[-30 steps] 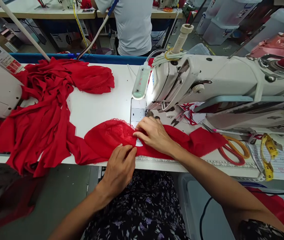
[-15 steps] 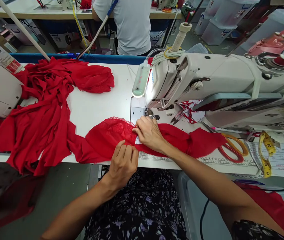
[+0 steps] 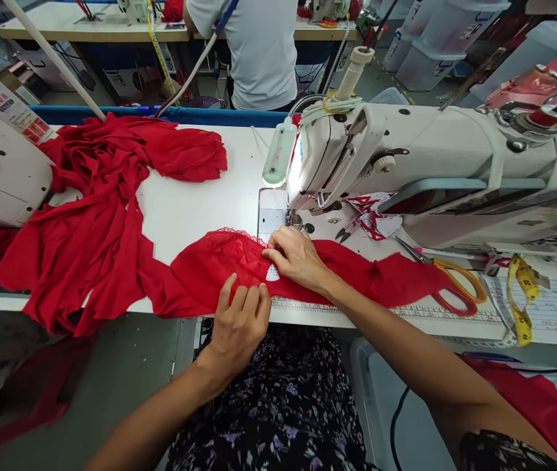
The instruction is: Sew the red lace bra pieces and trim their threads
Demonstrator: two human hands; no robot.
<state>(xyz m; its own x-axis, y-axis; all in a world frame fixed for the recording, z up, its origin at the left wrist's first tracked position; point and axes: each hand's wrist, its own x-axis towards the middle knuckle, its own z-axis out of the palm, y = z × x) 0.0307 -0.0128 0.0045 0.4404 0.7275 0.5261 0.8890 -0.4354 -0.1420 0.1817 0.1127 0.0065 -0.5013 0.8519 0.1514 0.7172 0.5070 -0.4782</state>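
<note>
Two-handed, works red lace-edged fabric (image 3: 204, 275) just below frame centre. Pinches its upper edge with the bare right hand (image 3: 298, 258); curls the bare left hand (image 3: 239, 324) at its lower edge, cannot tell whether pinching. Seems to be aligning; next calls for keeping it flat.

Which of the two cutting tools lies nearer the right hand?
The snips, beside the red-and-white scraps. The scissors, with orange and red handles, lie farther from the right hand, at the right end of the held cloth.
</note>
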